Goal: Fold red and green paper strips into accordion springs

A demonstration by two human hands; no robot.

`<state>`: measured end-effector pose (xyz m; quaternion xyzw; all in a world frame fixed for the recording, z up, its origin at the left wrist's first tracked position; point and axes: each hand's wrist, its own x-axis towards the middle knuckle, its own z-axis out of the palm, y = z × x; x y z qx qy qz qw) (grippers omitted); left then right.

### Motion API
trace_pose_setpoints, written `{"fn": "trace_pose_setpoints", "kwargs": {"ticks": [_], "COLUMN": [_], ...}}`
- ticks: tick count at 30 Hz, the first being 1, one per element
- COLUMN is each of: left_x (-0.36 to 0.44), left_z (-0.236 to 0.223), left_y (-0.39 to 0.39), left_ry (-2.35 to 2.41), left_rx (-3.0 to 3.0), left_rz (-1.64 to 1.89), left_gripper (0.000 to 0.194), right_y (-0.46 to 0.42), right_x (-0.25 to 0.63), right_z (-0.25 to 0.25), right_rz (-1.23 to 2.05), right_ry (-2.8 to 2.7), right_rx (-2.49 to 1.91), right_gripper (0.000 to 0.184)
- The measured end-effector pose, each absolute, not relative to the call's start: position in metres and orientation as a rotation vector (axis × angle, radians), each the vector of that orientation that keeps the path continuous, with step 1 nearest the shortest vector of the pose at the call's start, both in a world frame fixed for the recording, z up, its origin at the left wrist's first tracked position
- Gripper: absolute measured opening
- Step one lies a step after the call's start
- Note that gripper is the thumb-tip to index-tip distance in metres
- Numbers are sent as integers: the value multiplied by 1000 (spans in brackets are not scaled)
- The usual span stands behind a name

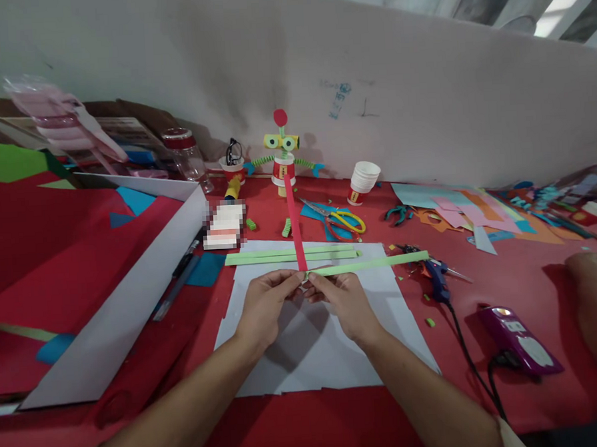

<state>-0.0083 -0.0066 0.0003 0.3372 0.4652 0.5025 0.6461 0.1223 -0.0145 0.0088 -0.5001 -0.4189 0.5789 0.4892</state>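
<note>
Both my hands meet over a white sheet (325, 355) on the red table. My left hand (265, 304) and my right hand (343, 301) pinch the joined ends of two paper strips between their fingertips. The red strip (294, 224) runs away from me toward a paper-cup figure (281, 156). The green strip (375, 264) runs off to the right. Two more green strips (290, 255) lie flat just beyond my fingers.
Scissors with yellow and red handles (339, 223), a stack of paper cups (363, 182), a blue glue gun (436, 274) with its black cord, and a purple device (519, 341) lie to the right. Another person's hand (594, 271) rests at the right edge. A large white card (127, 306) slants at left.
</note>
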Motion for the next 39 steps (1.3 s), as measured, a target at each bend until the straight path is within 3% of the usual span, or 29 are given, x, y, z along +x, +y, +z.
{"fn": "trace_pose_setpoints", "kwargs": {"ticks": [7, 27, 32, 39], "left_x": [-7, -4, -4, -4], "left_z": [5, 8, 9, 11], "left_y": [-7, -11, -13, -10], "left_ry": [880, 1046, 1095, 982], "left_rx": [894, 915, 937, 701], "left_rz": [1109, 1116, 1152, 1233], "left_gripper": [14, 8, 9, 6], "right_y": [-15, -12, -15, -16], "right_x": [127, 133, 132, 128], "right_z": [8, 2, 5, 1], "right_rz": [1315, 1068, 1012, 1076], "right_ry": [-1170, -1446, -1454, -1500], "right_rx": [-1266, -1348, -1372, -1273], "right_gripper": [19, 15, 21, 11]}}
